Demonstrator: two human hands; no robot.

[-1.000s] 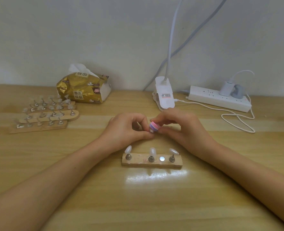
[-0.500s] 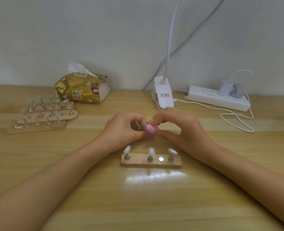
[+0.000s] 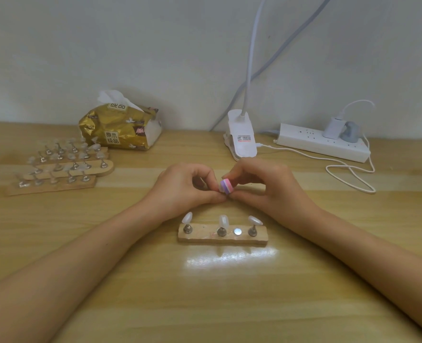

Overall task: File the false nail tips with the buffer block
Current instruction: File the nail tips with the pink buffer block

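1. Barely anything had shifted: the buffer block (image 3: 226, 186) had rocked slightly between the fingertips, and both hands stayed where they were.
2. The right hand (image 3: 267, 185) pinched the block between thumb and forefinger. The left hand (image 3: 185, 186), fingers curled, pinched its tips together against the block, presumably on a false nail tip, though that piece was hidden.
3. Just nearer the person than both hands, a wooden holder (image 3: 223, 238) sat on the surface (image 3: 217, 293), carrying three mounted tips (image 3: 223, 220) and one bare magnet (image 3: 238, 231).
4. Well out past the left hand lay spare holders (image 3: 56, 169) and a tissue pack (image 3: 120, 129). Beyond the right hand stood a lamp clip (image 3: 242, 137) and a power strip (image 3: 321, 144).
5. Pressing the block too hard could flick the tiny tip out of the pinch or scuff a fingertip. A dropped wrist might topple the mounted tips.
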